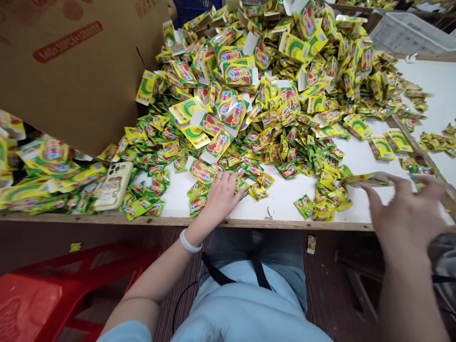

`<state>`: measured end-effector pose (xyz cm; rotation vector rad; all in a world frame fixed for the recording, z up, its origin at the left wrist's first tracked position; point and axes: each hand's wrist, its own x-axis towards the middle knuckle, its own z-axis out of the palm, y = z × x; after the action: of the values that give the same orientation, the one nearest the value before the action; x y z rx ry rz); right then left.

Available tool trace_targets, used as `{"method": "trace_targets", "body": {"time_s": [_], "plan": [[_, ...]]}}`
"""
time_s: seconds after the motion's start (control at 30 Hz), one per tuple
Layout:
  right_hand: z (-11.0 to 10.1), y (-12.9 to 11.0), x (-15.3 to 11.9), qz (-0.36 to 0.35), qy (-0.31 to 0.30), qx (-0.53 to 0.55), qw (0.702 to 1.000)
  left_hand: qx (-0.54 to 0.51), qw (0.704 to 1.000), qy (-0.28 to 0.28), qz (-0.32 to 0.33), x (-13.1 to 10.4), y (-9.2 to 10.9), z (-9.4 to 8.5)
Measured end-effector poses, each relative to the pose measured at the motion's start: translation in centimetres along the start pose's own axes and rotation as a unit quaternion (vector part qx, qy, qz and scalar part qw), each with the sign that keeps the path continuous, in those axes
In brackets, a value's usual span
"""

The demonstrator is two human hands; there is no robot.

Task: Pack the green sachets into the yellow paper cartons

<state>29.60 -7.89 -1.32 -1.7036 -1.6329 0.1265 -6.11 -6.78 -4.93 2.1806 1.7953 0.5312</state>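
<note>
My left hand [223, 194] lies over small green wrapped packets near the table's front edge, fingers partly curled; what is under its fingers is hidden. Just beyond its fingertips lies a small open yellow-green box [201, 171]. At the right, my right hand [406, 209] is raised over the table, with thumb and fingers around the end of a flat yellow box [368, 179]. Left of that box is a small heap of yellow and green packets [329, 190]. One green packet [304, 206] lies by itself near the edge.
A large pile of boxes and packets [242, 73] covers the table's back. A cardboard carton [78, 61] leans at left, above a phone [114, 186]. White crate [408, 33] stands back right; red stool [32, 294] is front left. A wooden strip [415, 142] divides the right side.
</note>
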Motion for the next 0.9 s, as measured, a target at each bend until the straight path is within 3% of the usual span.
{"method": "trace_targets", "body": {"time_s": [0.07,0.2,0.3,0.43,0.53,0.6,0.67,0.77,0.83,0.9], "plan": [[3.6,-2.3,-0.2,-0.014,0.012,-0.113,0.993,0.075,0.997,-0.022,-0.019,1.0,-0.6,0.9],[12.8,-8.4,-2.7,-0.068,-0.170,-0.135,0.974,0.037,0.998,-0.054,-0.020,1.3,-1.2,2.1],[15.8,-9.5,-3.4,-0.017,-0.240,-0.094,0.966,-0.052,0.998,-0.035,-0.030,0.8,-2.0,1.7],[14.8,-7.5,-3.0,0.046,-0.262,0.133,0.955,-0.133,0.988,-0.022,-0.072,0.6,-2.8,0.9],[13.4,-7.8,-3.2,0.073,-0.291,0.343,0.890,-0.195,0.977,-0.020,-0.086,0.9,-2.8,1.0],[12.9,-9.0,-3.5,0.067,-0.320,0.422,0.846,-0.282,0.956,-0.036,-0.074,0.8,-2.3,1.4],[12.7,-10.4,-3.5,0.030,-0.330,0.426,0.842,-0.401,0.908,-0.092,-0.080,0.5,-1.7,1.6],[12.7,-11.6,-3.3,-0.031,-0.327,0.368,0.870,-0.537,0.818,-0.159,-0.131,-0.5,-0.5,1.4],[12.8,-11.8,-3.3,-0.047,-0.325,0.338,0.882,-0.564,0.802,-0.145,-0.134,-1.2,0.2,1.3],[12.7,-11.7,-3.5,-0.041,-0.316,0.334,0.887,-0.546,0.824,-0.094,-0.114,-1.7,0.8,1.4]]}}
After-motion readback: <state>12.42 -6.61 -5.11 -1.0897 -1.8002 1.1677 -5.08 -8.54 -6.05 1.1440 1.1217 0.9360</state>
